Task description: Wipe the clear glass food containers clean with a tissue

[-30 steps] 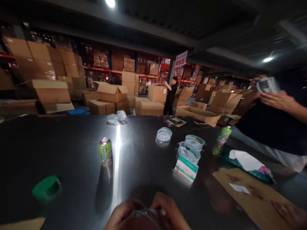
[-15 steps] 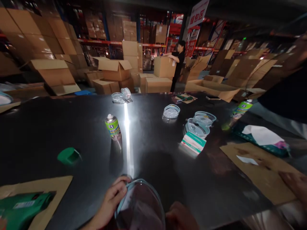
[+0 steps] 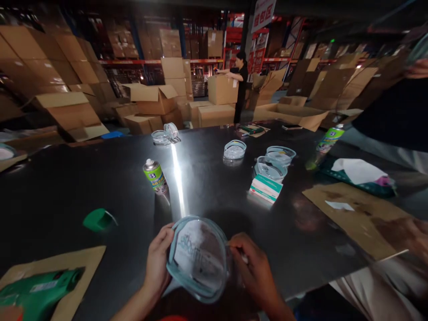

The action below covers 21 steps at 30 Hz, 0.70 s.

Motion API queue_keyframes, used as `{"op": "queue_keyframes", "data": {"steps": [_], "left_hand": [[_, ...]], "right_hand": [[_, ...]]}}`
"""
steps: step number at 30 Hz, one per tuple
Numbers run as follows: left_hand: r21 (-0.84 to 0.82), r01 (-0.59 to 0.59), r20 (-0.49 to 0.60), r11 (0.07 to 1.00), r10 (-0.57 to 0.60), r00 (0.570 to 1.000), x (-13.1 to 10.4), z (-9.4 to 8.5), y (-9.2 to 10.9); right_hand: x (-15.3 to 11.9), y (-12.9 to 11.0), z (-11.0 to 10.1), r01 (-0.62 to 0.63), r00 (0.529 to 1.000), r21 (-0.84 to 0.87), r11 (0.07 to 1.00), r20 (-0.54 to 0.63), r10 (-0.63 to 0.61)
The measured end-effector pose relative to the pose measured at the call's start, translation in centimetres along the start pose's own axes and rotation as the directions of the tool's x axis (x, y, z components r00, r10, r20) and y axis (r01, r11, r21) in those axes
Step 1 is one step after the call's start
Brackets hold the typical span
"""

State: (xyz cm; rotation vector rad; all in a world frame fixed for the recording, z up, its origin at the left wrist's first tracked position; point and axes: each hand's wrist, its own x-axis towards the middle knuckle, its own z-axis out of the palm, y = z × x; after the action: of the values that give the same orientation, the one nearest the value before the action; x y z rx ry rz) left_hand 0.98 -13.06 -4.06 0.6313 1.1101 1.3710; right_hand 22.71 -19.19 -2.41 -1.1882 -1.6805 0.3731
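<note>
A clear round lid-like piece with a pale blue-green rim is tilted up in front of me, its middle see-through. My left hand grips its left edge, thumb at the rim. At its right edge is my right hand, fingers curled around something small and whitish that I cannot make out. Beyond stands a green spray can with a white nozzle. Similar clear pieces lie farther off, and a green and white box leans against two of them.
On the dark table, a green tool lies on cardboard at the left, near a green cup-like object. At the right are a second spray can, a wipes pack, stained cardboard and a person's hand.
The clear piece has risen and moved away from me with my left hand. My right hand has come up to its right edge. The view has shifted slightly.
</note>
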Motion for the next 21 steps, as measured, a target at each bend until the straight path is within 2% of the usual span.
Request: {"op": "queue_keyframes", "data": {"steps": [6,12,17,21], "left_hand": [[-0.023,0.038,-0.04,0.999,-0.039,0.998,0.7,-0.2,1.0],[-0.002,0.051,-0.012,0.999,-0.051,0.999,0.8,0.7,1.3],[0.041,0.055,0.05,0.998,-0.057,0.997,0.8,2.2,1.2],[0.103,-0.051,0.101,0.993,0.041,0.994,1.2,3.9,1.7]], "right_hand": [[0.6,-0.8,1.2,0.018,1.0,-0.031,0.999,-0.017,-0.019],[0.4,-0.9,0.8,-0.001,0.999,-0.011,1.0,-0.041,0.001],[0.7,-0.5,0.2,-0.099,0.99,0.072,0.992,-0.097,0.106],[0.2,0.4,-0.6,-0.267,0.946,0.203,0.942,-0.13,0.296]]}}
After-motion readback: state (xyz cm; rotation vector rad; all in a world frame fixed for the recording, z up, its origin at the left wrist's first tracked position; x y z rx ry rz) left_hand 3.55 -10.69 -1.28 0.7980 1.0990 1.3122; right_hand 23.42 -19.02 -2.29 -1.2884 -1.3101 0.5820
